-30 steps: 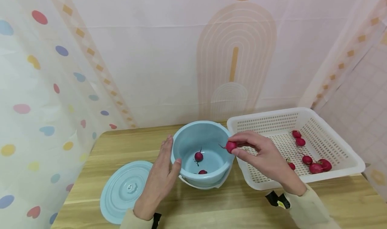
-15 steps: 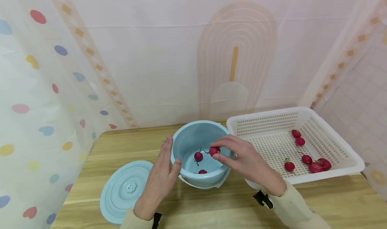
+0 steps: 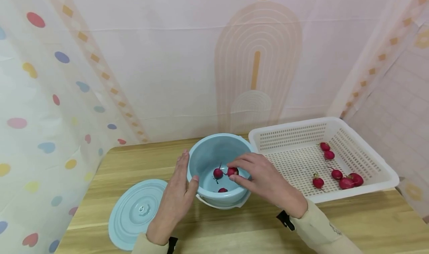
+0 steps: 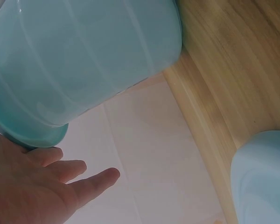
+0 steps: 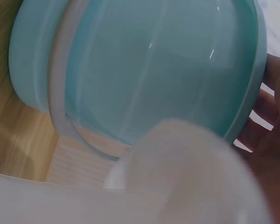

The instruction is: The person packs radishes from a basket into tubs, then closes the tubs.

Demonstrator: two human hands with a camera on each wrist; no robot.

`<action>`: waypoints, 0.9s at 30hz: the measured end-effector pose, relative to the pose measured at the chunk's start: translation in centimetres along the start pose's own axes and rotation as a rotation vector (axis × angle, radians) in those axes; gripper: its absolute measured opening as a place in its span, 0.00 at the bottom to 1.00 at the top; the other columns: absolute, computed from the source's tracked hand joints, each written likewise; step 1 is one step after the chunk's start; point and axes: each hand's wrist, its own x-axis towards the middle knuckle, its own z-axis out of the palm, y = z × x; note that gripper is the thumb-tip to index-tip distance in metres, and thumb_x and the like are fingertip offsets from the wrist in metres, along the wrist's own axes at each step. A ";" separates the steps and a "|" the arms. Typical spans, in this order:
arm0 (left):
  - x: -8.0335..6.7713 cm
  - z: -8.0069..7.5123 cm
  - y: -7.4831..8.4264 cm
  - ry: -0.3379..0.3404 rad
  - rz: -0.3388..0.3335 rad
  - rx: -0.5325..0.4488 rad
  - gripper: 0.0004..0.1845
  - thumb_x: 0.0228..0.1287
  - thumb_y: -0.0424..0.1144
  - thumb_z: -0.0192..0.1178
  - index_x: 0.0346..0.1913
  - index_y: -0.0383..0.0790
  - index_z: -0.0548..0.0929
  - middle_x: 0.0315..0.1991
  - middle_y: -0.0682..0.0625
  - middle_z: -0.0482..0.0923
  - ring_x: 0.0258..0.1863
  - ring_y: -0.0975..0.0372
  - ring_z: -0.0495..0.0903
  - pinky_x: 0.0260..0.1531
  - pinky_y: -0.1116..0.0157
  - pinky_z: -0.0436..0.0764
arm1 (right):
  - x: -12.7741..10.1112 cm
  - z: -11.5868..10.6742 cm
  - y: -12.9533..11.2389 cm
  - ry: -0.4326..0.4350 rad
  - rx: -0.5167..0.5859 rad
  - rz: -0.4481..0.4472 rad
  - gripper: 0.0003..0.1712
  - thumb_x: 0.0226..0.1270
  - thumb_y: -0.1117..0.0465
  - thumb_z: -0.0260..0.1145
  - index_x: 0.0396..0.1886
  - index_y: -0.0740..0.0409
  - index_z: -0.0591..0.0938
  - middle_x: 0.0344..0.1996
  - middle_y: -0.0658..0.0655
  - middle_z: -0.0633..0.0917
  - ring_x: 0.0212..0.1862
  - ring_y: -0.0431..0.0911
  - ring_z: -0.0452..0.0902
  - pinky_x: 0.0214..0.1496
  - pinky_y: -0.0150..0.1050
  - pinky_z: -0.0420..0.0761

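A light blue bucket (image 3: 209, 149) with a pale handle stands in the middle of the table. My left hand (image 3: 175, 200) touches its left rim with straight fingers; in the left wrist view that hand (image 4: 42, 186) lies along the lip of the bucket (image 4: 84, 60). Reaching over the right rim, my right hand (image 3: 264, 177) pinches a red radish (image 3: 232, 171) between thumb and fingers, inside the bucket's mouth. Two more radishes lie on the bucket floor: one radish (image 3: 218, 173) beside the held one, another radish (image 3: 222, 190) near the front wall. The right wrist view hides the held radish behind the bucket wall.
A white perforated basket (image 3: 288, 130) stands right of the bucket, with several radishes (image 3: 346, 183) toward its right side. The blue lid (image 3: 129, 216) lies flat at the left, by my left forearm. A patterned curtain (image 3: 181, 79) hangs behind the wooden table (image 3: 221, 231).
My right hand has carried the radish leftward and down, from above the bucket's right rim into its mouth. The left hand stays at the rim. The head view has shifted slightly.
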 end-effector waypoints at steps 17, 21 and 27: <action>-0.8 0.1 0.1 -0.015 -0.032 -0.001 0.37 0.80 0.45 0.50 0.84 0.37 0.50 0.84 0.45 0.49 0.81 0.48 0.50 0.75 0.42 0.59 | -4.6 -3.2 0.4 -0.129 0.028 0.188 0.25 0.72 0.48 0.68 0.65 0.50 0.84 0.70 0.49 0.78 0.77 0.53 0.64 0.77 0.64 0.58; -0.7 0.2 0.1 -0.007 -0.019 -0.002 0.37 0.80 0.44 0.50 0.84 0.37 0.50 0.83 0.44 0.49 0.81 0.45 0.51 0.74 0.41 0.59 | -6.2 -4.3 1.7 -0.028 0.002 0.161 0.20 0.72 0.54 0.70 0.61 0.52 0.86 0.65 0.50 0.82 0.73 0.54 0.70 0.79 0.51 0.60; -0.2 0.1 0.1 -0.002 -0.010 0.001 0.36 0.81 0.45 0.48 0.83 0.36 0.50 0.83 0.43 0.49 0.81 0.45 0.50 0.74 0.41 0.59 | -7.7 -6.0 4.0 0.160 0.001 0.100 0.20 0.64 0.66 0.73 0.56 0.52 0.88 0.56 0.54 0.87 0.63 0.49 0.79 0.72 0.24 0.62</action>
